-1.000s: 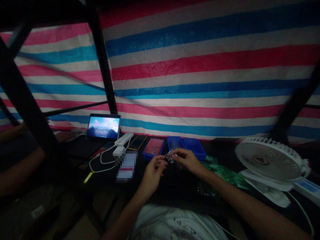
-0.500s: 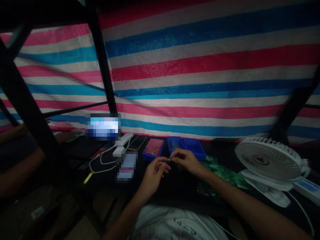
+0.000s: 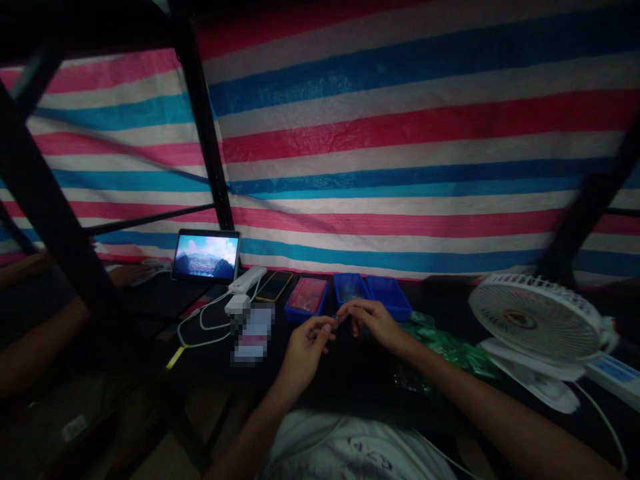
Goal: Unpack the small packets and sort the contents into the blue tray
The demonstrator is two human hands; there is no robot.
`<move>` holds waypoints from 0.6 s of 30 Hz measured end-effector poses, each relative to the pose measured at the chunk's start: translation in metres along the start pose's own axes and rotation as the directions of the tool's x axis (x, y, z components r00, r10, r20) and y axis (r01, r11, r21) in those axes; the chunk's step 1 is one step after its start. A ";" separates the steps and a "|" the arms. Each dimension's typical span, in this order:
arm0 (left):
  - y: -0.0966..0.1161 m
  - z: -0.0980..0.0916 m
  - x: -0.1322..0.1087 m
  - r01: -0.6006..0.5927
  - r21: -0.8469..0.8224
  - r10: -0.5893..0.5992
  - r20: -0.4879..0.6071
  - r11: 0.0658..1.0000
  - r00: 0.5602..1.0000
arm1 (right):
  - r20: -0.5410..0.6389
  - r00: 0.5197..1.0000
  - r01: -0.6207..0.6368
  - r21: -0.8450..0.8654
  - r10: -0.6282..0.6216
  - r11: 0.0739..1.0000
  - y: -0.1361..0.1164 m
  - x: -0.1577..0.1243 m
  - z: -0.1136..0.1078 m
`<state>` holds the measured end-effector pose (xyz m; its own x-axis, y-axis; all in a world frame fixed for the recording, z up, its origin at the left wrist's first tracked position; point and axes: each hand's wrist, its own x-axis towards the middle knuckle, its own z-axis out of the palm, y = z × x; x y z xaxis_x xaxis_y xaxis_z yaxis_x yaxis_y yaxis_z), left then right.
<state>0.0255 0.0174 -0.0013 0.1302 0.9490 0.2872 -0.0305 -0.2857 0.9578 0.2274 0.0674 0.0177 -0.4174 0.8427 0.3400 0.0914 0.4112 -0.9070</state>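
Over the dark table, my left hand (image 3: 306, 348) pinches a small shiny piece (image 3: 336, 321) between thumb and fingers. It is too small and dim to name. From the other side, my right hand (image 3: 374, 321) meets it with bent, closed fingers, its index fingertip at the piece. Just behind my hands sit a blue tray with reddish contents (image 3: 306, 297), a second blue tray (image 3: 349, 288) holding small clear-looking items, and a third blue tray (image 3: 387, 298) at the right. Green plastic bags (image 3: 450, 347) lie beside my right forearm.
A white fan (image 3: 537, 327) stands at the right. To the left are a lit tablet (image 3: 207, 257), a phone (image 3: 274, 287), a white power strip (image 3: 247, 279) with cables, and a blurred-out flat item (image 3: 254, 335). Another person's arm (image 3: 45, 333) shows beyond the black frame post (image 3: 55, 180).
My right hand's fingers have curled and its thumb has drawn back a little from the small piece. My left hand has barely moved. The tablet picture is now unblurred.
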 end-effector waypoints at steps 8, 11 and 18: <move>-0.002 0.000 0.001 0.007 -0.016 -0.007 -0.027 1.000 1.000 | 0.014 1.000 -0.016 0.024 0.016 1.000 -0.001 -0.002 0.003; -0.004 0.000 0.002 0.014 -0.044 -0.015 -0.042 0.999 0.999 | 0.014 1.000 -0.026 0.059 0.025 0.998 0.001 -0.002 0.004; -0.008 0.000 0.002 0.026 -0.055 -0.028 -0.034 0.998 0.999 | 0.083 0.996 -0.044 0.025 0.042 0.999 0.002 -0.003 0.003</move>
<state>0.0259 0.0215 -0.0089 0.0970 0.9607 0.2599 -0.0819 -0.2526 0.9641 0.2263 0.0643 0.0139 -0.4864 0.8277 0.2798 0.0868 0.3644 -0.9272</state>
